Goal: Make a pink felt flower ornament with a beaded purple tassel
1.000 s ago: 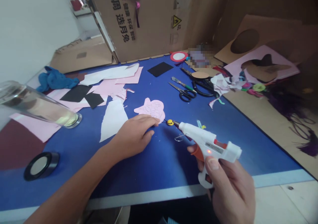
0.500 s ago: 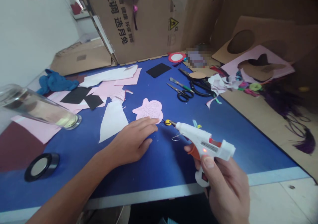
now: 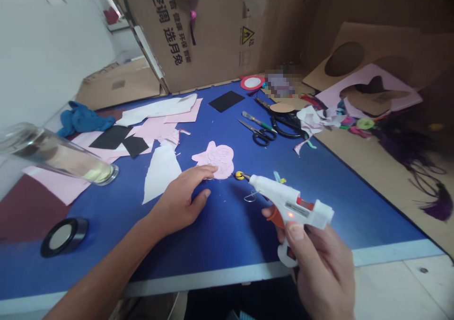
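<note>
"What do we see of the glue gun (image 3: 271, 190)?"
"We see a white body with an orange trigger, held at a tilt above the blue tabletop (image 3: 220, 249); its light glows orange-red; its metal nozzle points at the small yellow bell (image 3: 239, 174), though we cannot tell whether they touch."
"And the pink cutout (image 3: 222, 156)?"
"We find it flat on the tabletop, lobed in outline, finely lined across its face, partly covered at its near left; the bell is just beside it, a short dark cord between them."
</note>
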{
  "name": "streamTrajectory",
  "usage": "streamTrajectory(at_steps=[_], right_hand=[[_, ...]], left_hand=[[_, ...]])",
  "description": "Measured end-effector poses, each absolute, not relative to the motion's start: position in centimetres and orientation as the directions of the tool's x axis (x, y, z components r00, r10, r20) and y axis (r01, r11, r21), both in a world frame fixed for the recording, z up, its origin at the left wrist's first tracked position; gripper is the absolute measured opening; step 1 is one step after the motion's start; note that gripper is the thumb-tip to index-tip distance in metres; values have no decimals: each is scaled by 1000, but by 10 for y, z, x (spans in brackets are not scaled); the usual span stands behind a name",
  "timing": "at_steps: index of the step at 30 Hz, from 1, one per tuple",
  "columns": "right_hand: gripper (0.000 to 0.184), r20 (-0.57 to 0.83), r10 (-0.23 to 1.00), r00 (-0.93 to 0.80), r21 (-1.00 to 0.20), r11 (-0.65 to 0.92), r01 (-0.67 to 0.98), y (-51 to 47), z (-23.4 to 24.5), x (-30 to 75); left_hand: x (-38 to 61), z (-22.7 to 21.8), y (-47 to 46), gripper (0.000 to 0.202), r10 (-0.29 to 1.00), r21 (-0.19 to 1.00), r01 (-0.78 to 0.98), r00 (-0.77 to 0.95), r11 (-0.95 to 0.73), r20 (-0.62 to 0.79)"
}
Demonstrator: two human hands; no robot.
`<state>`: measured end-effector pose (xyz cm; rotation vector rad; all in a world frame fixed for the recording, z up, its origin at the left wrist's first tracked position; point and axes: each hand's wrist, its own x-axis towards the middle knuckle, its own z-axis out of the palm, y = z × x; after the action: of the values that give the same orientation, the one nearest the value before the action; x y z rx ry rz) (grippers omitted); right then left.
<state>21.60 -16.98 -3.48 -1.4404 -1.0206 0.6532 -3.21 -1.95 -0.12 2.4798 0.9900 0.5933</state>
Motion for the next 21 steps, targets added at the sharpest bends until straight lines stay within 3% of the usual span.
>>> streamTrajectory(at_steps=[6,21], right_hand=[[28,170,876,451,-971,72,228,-170,-37,218],[27,193,878,438,-968,97,232,-170,-36,217]], left_hand=[[-31,-6,-25,35,614,387,511,761,-767,211],[-26,-8,-29,35,580,320,502,781,-803,231]])
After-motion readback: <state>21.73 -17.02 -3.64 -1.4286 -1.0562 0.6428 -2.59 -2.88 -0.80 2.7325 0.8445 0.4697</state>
